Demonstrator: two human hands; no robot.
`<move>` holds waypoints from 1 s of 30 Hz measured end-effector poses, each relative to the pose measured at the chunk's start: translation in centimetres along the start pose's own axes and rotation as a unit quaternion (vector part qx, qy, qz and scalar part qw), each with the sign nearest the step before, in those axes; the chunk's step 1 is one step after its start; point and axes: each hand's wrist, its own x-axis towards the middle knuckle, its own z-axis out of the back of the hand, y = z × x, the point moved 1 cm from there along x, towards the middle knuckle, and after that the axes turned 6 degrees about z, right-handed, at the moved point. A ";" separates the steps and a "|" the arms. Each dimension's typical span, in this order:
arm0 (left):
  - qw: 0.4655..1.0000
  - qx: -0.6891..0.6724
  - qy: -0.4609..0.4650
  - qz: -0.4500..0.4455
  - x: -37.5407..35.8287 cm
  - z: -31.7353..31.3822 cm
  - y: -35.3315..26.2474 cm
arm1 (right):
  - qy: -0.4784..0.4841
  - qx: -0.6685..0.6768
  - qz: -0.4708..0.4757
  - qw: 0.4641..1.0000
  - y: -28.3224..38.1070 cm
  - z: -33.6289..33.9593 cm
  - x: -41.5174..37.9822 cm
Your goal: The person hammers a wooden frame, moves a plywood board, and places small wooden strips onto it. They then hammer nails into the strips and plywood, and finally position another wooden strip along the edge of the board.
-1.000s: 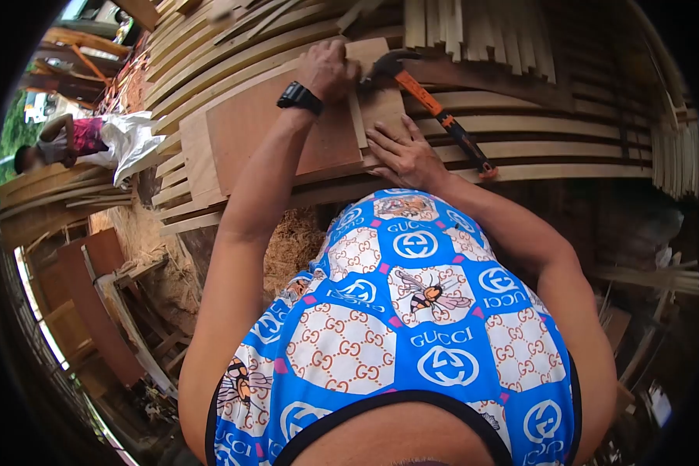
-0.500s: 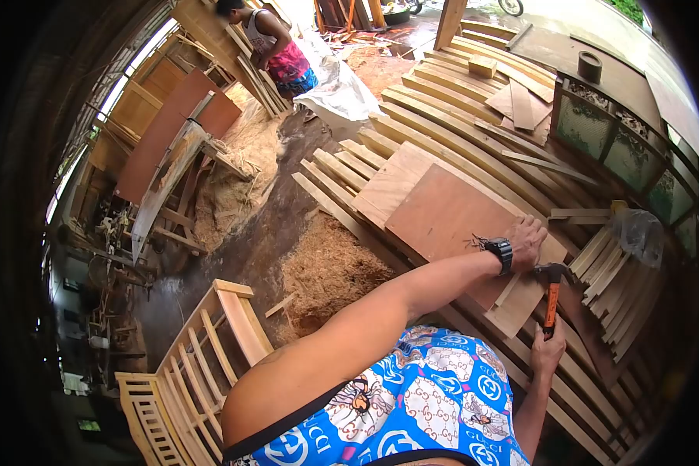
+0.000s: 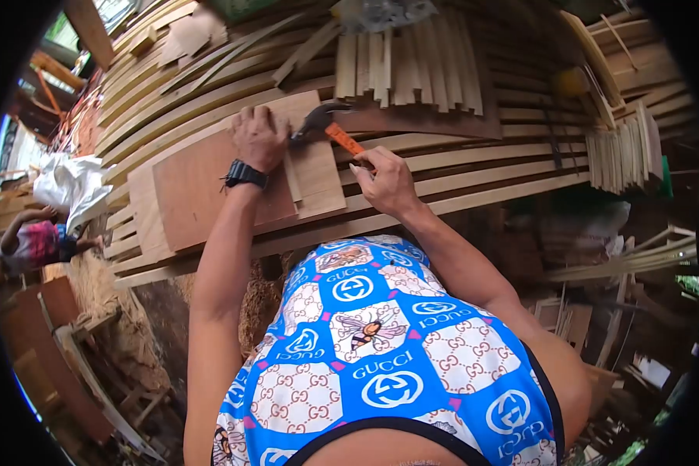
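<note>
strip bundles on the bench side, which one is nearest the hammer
The strip bundle just beyond the hammer, with clear plastic at its far end; the other bundle lies farther right.

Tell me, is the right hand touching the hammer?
Touching. The head view shows the right hand closed around the handle of the hammer, below its orange part.

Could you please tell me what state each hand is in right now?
Left hand: fingers bent, resting on the boards; whether it pinches anything cannot be told.
Right hand: closed around the handle of the hammer.
</note>
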 end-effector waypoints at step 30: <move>0.992 -0.113 -0.050 -0.039 -0.9 5.7 -2.9 | -0.108 -0.205 -0.097 0.968 -10.4 6.9 9.6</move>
